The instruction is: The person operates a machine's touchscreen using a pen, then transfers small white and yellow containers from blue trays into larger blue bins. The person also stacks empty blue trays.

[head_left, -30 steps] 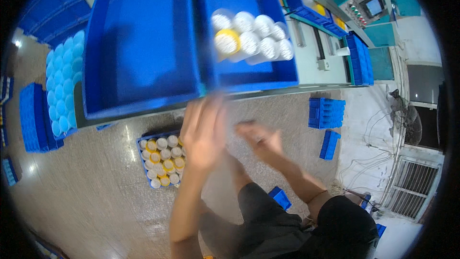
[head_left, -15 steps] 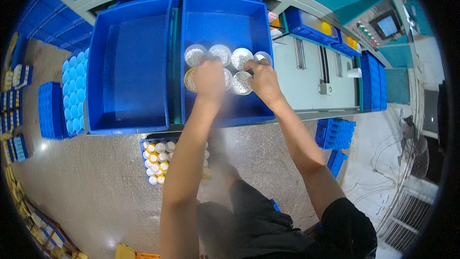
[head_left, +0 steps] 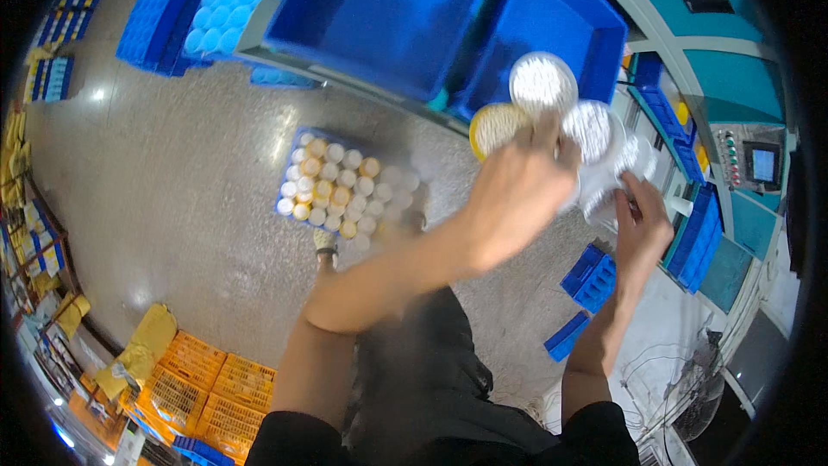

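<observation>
A cluster of round cups filled with white granules is held up over the front edge of the blue bin (head_left: 556, 13). My left hand (head_left: 522, 185) grips the near left side, fingers closed among a yellow cup (head_left: 495, 129), a clear cup (head_left: 542, 82) and another white-filled cup (head_left: 591, 131). At the cluster's right side, my right hand (head_left: 642, 224) pinches a blurred translucent cup (head_left: 601, 203) between thumb and fingers. The cups press against one another; some are partly hidden by my left hand and smeared by motion.
Beside that bin stands another blue bin (head_left: 371, 13). On the floor, a blue crate (head_left: 297, 136) holds many white and yellow cups. Orange crates (head_left: 246, 384) stand low at left, light-blue moulded trays (head_left: 237, 4) at upper left. A control panel (head_left: 749, 160) is on the right.
Both hands have lifted the group of cups out of the blue bin and brought it toward me. My view has swung round, so the bins now sit higher and tilted.
</observation>
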### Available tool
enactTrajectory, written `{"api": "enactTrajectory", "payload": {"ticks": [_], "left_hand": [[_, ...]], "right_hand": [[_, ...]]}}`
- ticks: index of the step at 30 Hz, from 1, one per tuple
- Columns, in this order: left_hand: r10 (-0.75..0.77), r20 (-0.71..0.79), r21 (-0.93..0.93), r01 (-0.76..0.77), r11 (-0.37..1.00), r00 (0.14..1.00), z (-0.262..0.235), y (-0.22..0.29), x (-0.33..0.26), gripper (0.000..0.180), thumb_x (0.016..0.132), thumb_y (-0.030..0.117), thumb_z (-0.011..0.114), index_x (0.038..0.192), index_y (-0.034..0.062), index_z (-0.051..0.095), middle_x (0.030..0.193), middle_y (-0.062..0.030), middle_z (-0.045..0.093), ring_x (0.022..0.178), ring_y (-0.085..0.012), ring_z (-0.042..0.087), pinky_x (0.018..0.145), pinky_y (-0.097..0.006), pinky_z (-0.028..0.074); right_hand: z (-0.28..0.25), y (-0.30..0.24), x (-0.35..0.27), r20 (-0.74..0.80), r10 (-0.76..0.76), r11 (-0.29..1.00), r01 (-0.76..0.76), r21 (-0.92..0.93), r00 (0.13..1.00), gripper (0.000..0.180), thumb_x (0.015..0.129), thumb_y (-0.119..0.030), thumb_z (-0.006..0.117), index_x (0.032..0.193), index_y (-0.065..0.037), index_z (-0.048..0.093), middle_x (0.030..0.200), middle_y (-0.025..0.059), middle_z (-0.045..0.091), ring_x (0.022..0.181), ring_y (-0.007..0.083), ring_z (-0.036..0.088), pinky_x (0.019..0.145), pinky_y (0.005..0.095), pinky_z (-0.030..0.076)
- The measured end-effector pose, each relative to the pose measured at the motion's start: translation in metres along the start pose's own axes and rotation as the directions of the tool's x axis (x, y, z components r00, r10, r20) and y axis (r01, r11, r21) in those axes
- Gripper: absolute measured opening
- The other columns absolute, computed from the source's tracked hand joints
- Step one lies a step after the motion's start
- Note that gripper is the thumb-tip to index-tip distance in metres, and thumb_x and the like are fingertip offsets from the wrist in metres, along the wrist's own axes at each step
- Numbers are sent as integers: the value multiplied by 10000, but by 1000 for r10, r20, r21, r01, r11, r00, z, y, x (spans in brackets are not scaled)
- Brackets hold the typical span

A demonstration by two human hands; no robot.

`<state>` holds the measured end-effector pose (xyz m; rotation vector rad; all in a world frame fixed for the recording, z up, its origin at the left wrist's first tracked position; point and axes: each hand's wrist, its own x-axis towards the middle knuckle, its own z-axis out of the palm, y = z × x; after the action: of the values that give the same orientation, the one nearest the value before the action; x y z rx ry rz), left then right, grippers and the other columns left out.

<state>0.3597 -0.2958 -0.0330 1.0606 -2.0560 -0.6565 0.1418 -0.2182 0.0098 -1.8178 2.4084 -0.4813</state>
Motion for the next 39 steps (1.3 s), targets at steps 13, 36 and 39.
{"api": "enactTrajectory", "payload": {"ticks": [13, 36, 39], "left_hand": [[-657, 348, 302, 583, 754, 669, -114, -210, -458, 221, 825, 9, 636, 1016, 12, 749, 1070, -242, 721, 963, -387, 715, 812, -457, 577], [-587, 307, 432, 441, 787, 749, 50, -489, -620, 404, 877, -8, 589, 1269, 63, 660, 1386, -193, 592, 1168, -385, 647, 917, -440, 579], [-413, 453, 357, 264, 896, 790, 57, -481, -618, 406, 883, -13, 586, 1280, 50, 645, 1387, -212, 579, 1150, -389, 653, 922, -444, 573]], "right_hand": [[262, -162, -308, 649, 131, 888, -379, 258, 749, 240, 876, -63, 720, 1112, -62, 761, 1080, 154, 724, 939, 299, 714, 839, 371, 559], [654, -186, -445, 540, 218, 928, -343, 142, 813, 301, 947, -78, 555, 1217, 24, 642, 1195, 248, 599, 905, 429, 696, 765, 486, 585], [652, -190, -439, 623, 234, 929, -362, 84, 746, 302, 1022, -175, 475, 1237, 11, 574, 1224, 258, 590, 1045, 448, 625, 873, 521, 502]]}}
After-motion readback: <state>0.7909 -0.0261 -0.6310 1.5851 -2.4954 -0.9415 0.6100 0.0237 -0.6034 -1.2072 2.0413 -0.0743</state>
